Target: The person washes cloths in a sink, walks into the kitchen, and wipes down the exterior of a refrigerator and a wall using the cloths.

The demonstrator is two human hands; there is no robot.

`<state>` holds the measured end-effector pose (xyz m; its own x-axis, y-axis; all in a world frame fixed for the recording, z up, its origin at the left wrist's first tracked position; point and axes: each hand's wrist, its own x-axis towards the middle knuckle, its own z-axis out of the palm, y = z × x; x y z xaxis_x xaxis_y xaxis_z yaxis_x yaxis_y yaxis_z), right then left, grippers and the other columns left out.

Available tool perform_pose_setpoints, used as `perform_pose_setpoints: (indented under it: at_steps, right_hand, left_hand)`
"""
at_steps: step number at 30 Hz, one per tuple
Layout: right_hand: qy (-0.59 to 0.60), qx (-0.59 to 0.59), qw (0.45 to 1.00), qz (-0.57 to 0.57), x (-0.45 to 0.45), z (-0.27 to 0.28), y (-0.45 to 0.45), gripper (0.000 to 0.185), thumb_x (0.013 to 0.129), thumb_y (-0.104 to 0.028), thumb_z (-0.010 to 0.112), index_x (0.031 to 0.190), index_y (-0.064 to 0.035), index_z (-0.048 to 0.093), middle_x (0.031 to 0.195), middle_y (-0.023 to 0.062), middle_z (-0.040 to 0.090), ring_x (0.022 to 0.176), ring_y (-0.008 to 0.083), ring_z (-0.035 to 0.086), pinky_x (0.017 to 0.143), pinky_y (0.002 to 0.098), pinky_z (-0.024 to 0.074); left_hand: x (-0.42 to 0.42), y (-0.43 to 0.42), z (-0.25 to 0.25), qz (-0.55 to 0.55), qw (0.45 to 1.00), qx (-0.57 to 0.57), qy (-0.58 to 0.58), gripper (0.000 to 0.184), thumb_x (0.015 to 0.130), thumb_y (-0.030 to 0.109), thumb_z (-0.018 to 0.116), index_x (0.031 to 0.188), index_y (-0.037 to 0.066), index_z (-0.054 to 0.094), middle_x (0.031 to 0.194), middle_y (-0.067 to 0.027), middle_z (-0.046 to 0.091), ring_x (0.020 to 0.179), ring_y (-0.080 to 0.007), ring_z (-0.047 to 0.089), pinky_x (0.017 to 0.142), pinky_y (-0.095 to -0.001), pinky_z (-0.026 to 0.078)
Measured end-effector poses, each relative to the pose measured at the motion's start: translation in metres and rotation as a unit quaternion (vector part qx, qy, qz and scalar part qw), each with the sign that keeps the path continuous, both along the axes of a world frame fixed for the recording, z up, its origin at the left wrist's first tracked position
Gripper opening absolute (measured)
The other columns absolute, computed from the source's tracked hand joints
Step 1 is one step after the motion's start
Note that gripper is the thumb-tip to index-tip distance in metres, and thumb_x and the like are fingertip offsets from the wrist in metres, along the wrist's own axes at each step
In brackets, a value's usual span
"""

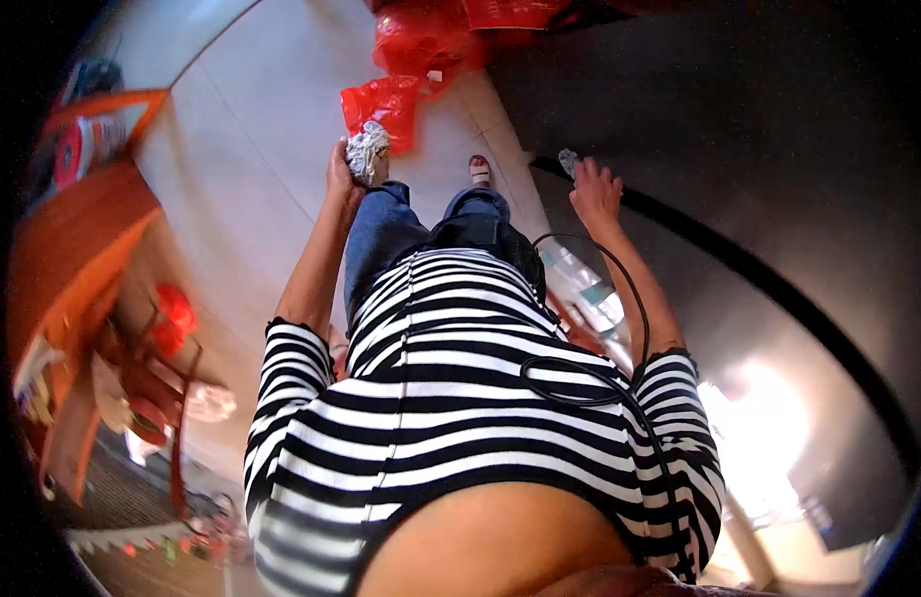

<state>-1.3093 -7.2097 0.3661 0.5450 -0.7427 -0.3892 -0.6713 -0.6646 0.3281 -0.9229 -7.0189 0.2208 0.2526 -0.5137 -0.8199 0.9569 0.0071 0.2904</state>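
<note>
My left hand (pixel 339 171) is closed around a crumpled whitish cloth (pixel 368 151), out in front of my left leg. On the other side, my right hand (pixel 597 191) is against or just over a large dark, glossy surface (pixel 719 149), by its black edge strip (pixel 769 279). A small grey crumpled wad (pixel 568 159) shows at its fingertips; it looks like a bit of cloth, but the kind is not clear. The fingers are bent around it.
Red plastic bags (pixel 386 104) lie on the pale floor (pixel 252 109) ahead of my feet. Orange-brown wooden furniture (pixel 78 259) stands at the left. A black cable (pixel 580 393) hangs over my striped shirt. Bright light reflects at the lower right.
</note>
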Motion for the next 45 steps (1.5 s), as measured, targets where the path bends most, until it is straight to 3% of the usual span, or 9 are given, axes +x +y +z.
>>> perform_pose_setpoints:
  at_steps: [6, 14, 20, 23, 27, 32, 35, 39, 45]
  right_hand:
    - [0.107, 0.0, 0.933, 0.343, 0.051, -0.134, -0.13, 0.019, 0.077, -0.012, 0.056, 0.094, -0.0101, 0.063, 0.101, 0.0063, 0.058, 0.094, 0.0279, 0.052, 0.079, 0.0445, 0.0403]
    - [0.216, 0.183, 0.875, 0.394, 0.062, -0.246, -0.2, 0.022, 0.079, -0.018, 0.056, 0.097, -0.0086, 0.064, 0.102, 0.0083, 0.059, 0.097, 0.0282, 0.052, 0.08, 0.0458, 0.0401]
    - [0.24, 0.096, 0.852, 0.455, 0.131, -0.259, -0.22, 0.022, 0.079, -0.017, 0.057, 0.096, -0.0083, 0.066, 0.109, 0.0102, 0.057, 0.103, 0.0292, 0.051, 0.084, 0.0504, 0.0401]
    - [0.199, 0.132, 0.847, 0.475, 0.034, -0.263, -0.187, 0.017, 0.079, -0.014, 0.056, 0.09, -0.008, 0.068, 0.108, 0.0118, 0.059, 0.103, 0.0303, 0.051, 0.085, 0.0507, 0.0397]
    - [0.396, 0.235, 0.804, 0.377, 0.021, -0.248, -0.162, 0.023, 0.078, -0.021, 0.06, 0.095, -0.0076, 0.067, 0.103, 0.0134, 0.061, 0.098, 0.0323, 0.054, 0.088, 0.0524, 0.0383]
    - [0.312, 0.124, 0.871, 0.358, 0.113, -0.269, -0.205, 0.039, 0.071, -0.024, 0.071, 0.105, -0.0079, 0.062, 0.102, 0.0147, 0.061, 0.104, 0.0355, 0.053, 0.083, 0.0469, 0.0431]
    - [0.139, 0.071, 0.842, 0.517, 0.073, -0.267, -0.208, 0.034, 0.071, -0.019, 0.069, 0.102, -0.007, 0.063, 0.102, 0.0143, 0.061, 0.102, 0.0356, 0.053, 0.079, 0.0461, 0.0456]
    - [0.342, 0.151, 0.837, 0.401, 0.04, -0.249, -0.194, 0.033, 0.078, -0.022, 0.057, 0.105, -0.0036, 0.06, 0.104, 0.0163, 0.06, 0.097, 0.0351, 0.055, 0.089, 0.0509, 0.0397]
    - [0.307, 0.119, 0.829, 0.453, 0.044, -0.262, -0.183, 0.016, 0.077, -0.014, 0.055, 0.089, -0.0069, 0.064, 0.089, 0.0104, 0.061, 0.085, 0.0295, 0.056, 0.069, 0.0447, 0.0448]
  left_hand:
    - [-0.059, 0.041, -0.054, 0.097, 0.985, 0.119, -0.082, 0.029, 0.088, 0.026, 0.052, 0.104, 0.002, 0.053, 0.097, -0.0103, 0.06, 0.086, -0.022, 0.061, 0.076, -0.0353, 0.052]
    - [-0.224, 0.033, -0.09, 0.254, 0.949, 0.142, 0.118, 0.032, 0.089, 0.028, 0.051, 0.107, 0.002, 0.055, 0.106, -0.0101, 0.06, 0.097, -0.0235, 0.06, 0.086, -0.0373, 0.048]
    - [-0.264, 0.024, -0.152, 0.232, 0.947, 0.191, 0.114, 0.023, 0.088, 0.025, 0.054, 0.099, 0.005, 0.055, 0.095, -0.0059, 0.058, 0.087, -0.0183, 0.058, 0.081, -0.032, 0.047]
    - [-0.277, 0.023, -0.178, 0.266, 0.941, 0.163, 0.129, 0.022, 0.088, 0.025, 0.054, 0.098, 0.005, 0.055, 0.094, -0.0055, 0.059, 0.087, -0.0173, 0.059, 0.081, -0.0313, 0.047]
    - [-0.266, 0.017, -0.185, 0.269, 0.935, 0.19, 0.13, 0.022, 0.087, 0.025, 0.055, 0.098, 0.005, 0.055, 0.091, -0.0058, 0.059, 0.086, -0.017, 0.059, 0.079, -0.0309, 0.047]
    - [-0.279, 0.031, -0.209, 0.276, 0.935, 0.158, 0.157, 0.025, 0.087, 0.025, 0.056, 0.101, 0.005, 0.056, 0.096, -0.0064, 0.06, 0.09, -0.0183, 0.059, 0.082, -0.0325, 0.047]
    - [-0.293, 0.043, -0.235, 0.311, 0.929, 0.148, 0.137, 0.033, 0.086, 0.031, 0.057, 0.105, 0.004, 0.057, 0.104, -0.0088, 0.062, 0.096, -0.0217, 0.06, 0.087, -0.0355, 0.047]
    - [-0.294, 0.042, -0.243, 0.338, 0.912, 0.131, 0.194, 0.035, 0.086, 0.033, 0.056, 0.106, 0.004, 0.057, 0.103, -0.0094, 0.063, 0.095, -0.0215, 0.06, 0.087, -0.0357, 0.047]
    - [-0.294, 0.044, -0.266, 0.28, 0.936, 0.147, 0.154, 0.027, 0.086, 0.027, 0.057, 0.102, 0.005, 0.057, 0.096, -0.0059, 0.061, 0.09, -0.0168, 0.059, 0.082, -0.0312, 0.047]
